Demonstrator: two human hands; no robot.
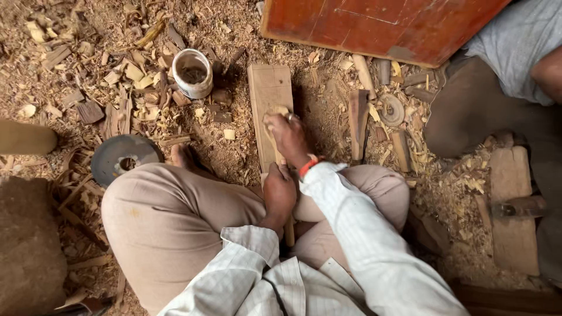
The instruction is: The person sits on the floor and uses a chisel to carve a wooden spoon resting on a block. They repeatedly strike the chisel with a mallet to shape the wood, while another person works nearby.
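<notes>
Sawdust floor: plank (270, 111) under right hand (288, 136) pressing a pad; left hand (279, 193) grips its near end.

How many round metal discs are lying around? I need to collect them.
2: a large dark disc by the left knee, a small disc among scraps right of the plank. Shavings may hide others.

Right hand (288, 136): presses a small tan pad (277, 111) flat on the wooden board (269, 93).
Left hand (279, 193): grips the near end of the board, between the knees.
Floor: full of wood chips (134, 76).
White cup (192, 72): stands left of the board.
Round grey disc (123, 157): lies by the bare foot (184, 157).
Red wooden panel (380, 23): at the top.
</notes>
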